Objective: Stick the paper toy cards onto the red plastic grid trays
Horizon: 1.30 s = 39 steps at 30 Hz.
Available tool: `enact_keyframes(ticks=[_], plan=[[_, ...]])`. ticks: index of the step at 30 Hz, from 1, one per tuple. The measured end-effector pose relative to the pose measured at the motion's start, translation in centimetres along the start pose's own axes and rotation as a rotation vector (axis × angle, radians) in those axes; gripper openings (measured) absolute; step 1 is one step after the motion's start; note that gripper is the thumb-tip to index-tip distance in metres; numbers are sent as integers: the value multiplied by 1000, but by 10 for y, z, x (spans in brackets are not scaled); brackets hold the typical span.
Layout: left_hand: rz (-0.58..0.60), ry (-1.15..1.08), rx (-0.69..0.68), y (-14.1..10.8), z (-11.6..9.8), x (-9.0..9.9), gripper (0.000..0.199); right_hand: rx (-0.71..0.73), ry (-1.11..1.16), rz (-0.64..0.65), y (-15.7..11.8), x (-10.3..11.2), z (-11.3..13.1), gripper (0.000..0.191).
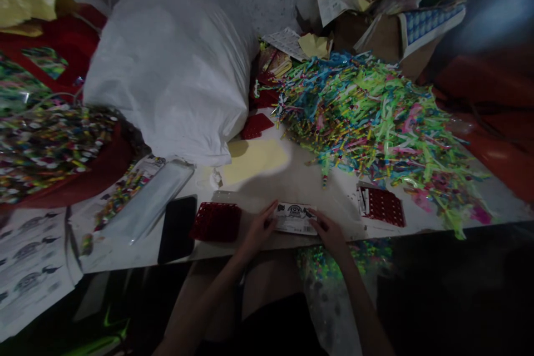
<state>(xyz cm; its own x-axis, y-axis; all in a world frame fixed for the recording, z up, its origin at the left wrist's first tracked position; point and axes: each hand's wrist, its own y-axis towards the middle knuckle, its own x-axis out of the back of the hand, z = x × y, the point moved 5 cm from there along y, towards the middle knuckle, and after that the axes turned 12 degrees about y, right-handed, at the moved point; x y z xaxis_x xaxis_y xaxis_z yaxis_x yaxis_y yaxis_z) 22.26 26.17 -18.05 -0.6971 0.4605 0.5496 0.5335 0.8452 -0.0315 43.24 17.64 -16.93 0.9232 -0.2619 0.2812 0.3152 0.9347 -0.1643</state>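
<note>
A white printed card [295, 219] with black lettering lies near the table's front edge, between my two hands. My left hand [263, 226] is closed on its left end, and my right hand [327, 228] grips the right end. Just left of my left hand is a stack of red perforated pieces [217, 221], with a black phone-like slab [178, 229] beside it. Farther right, a red perforated piece [381, 206] has a small white item on its left side. A yellow sheet [256, 160] lies behind the card.
A big white sack [179, 61] stands at the back left. Colourful ribboned sticks [359, 111] are heaped at the back right. At the left are a red basin [95, 169] of small items, a clear plastic packet [150, 200] and printed sheets [35, 267].
</note>
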Motion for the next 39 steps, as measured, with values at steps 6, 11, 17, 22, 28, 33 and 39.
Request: enact_keyframes(ticks=[6, 11, 17, 22, 28, 33, 39], plan=[[-22, -7, 9, 0, 1, -2, 48, -21, -21, -9, 1, 1, -3, 49], [-14, -9, -3, 1, 3, -3, 49, -25, -7, -6, 0, 0, -2, 48], [-7, 5, -2, 0, 4, -4, 49, -25, -4, -12, 0, 0, -3, 44], [9, 13, 1, 1, 5, -5, 49, -5, -38, -5, 1, 1, -2, 45], [-19, 19, -25, 3, 9, -6, 48, 17, -89, 14, 2, -1, -2, 48], [-13, 19, 14, 3, 12, -7, 47, 47, -154, 25, 3, -3, 0, 46], [-31, 37, 139, 3, 11, -6, 55, 69, -245, 21, 1, -6, 9, 46]])
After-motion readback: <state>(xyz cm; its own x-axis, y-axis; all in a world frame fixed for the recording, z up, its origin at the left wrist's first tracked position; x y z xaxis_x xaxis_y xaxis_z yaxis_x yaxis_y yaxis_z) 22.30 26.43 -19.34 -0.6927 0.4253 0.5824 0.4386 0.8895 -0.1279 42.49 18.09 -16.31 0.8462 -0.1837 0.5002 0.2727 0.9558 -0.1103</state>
